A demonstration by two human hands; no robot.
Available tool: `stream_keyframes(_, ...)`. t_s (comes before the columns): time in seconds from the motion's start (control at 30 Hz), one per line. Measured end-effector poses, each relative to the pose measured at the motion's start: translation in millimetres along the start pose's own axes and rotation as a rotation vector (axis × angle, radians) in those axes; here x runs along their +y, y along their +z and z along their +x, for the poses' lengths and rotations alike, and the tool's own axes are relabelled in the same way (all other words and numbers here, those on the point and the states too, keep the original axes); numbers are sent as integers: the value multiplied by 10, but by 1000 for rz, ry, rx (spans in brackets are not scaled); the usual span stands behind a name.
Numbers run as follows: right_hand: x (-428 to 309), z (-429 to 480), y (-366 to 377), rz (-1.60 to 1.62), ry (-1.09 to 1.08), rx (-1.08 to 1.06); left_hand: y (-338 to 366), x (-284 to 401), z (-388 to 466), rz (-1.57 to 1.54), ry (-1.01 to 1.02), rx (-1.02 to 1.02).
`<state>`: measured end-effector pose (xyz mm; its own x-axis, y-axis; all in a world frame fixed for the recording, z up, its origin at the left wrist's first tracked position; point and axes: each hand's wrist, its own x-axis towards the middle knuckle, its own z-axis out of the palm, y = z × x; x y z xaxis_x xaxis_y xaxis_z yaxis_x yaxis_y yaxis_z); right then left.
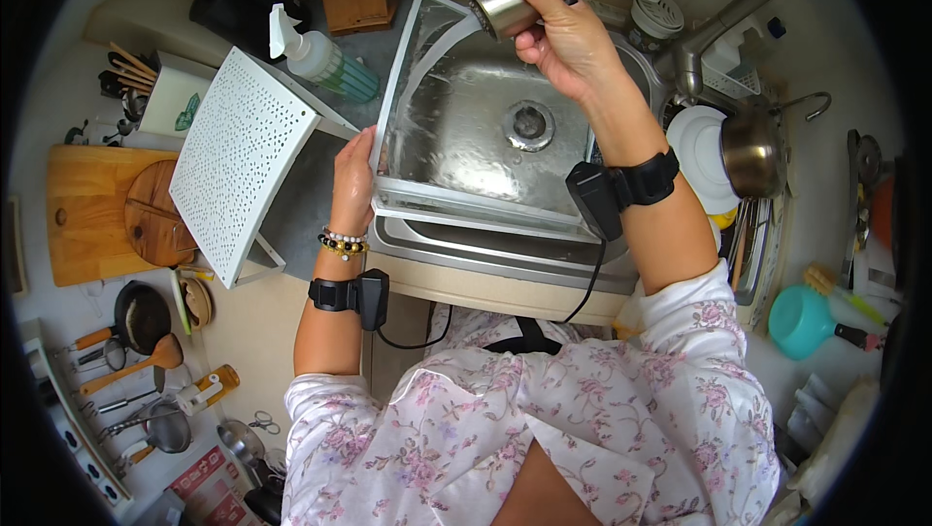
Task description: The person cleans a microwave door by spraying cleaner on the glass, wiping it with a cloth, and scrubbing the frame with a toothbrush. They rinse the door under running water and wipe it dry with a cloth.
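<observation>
My right hand [564, 42] grips the brushed-metal pull-out spray head [513, 3] of the kitchen faucet [684, 60]. A stream of water [433, 53] curves from it to the left side of a rectangular, see-through tray or drawer with white edges [480, 209]. My left hand [354, 180] holds this tray by its left edge, tilted over the stainless steel sink [502, 264]. The sink drain [529, 126] shows through it. Fingers of my left hand behind the edge are partly hidden. Both forearms wear black strapped devices.
Left of the sink stand a white perforated metal shelf [240, 162] and a spray bottle [331, 64]. Wooden cutting boards [87, 213] are farther left. At right are white plates [699, 162] and a metal pot [753, 155]. A cable [593, 282] hangs from the right forearm device.
</observation>
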<state>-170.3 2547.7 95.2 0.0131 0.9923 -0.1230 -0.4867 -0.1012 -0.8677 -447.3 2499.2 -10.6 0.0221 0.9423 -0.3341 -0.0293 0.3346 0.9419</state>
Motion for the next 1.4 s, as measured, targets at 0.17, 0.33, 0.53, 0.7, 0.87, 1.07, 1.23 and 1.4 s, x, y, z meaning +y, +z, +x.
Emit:
stream_keyframes(0.17,-41,-105,-28,-28,41,2,43,-16,36,21,29,29)
stream_keyframes(0.33,-103,-192,-2,-7,64,-18,81,-20,103,12,7,81)
stream_keyframes(0.53,-158,-272,9,16,88,-25,181,18,106,-22,5,146)
stream_keyframes(0.7,-121,-263,-9,64,86,-70,218,48,115,-14,-7,213)
stream_keyframes(0.87,-69,-202,24,115,82,-54,224,43,174,-5,11,214)
stream_keyframes(1.07,-71,-265,-70,65,18,-124,294,63,229,-55,-37,311)
stream_keyframes(1.23,-112,-384,-248,-211,98,-77,324,92,210,-28,-43,320)
stream_keyframes(1.4,-74,-356,-220,-193,69,-75,325,90,210,2,-56,328)
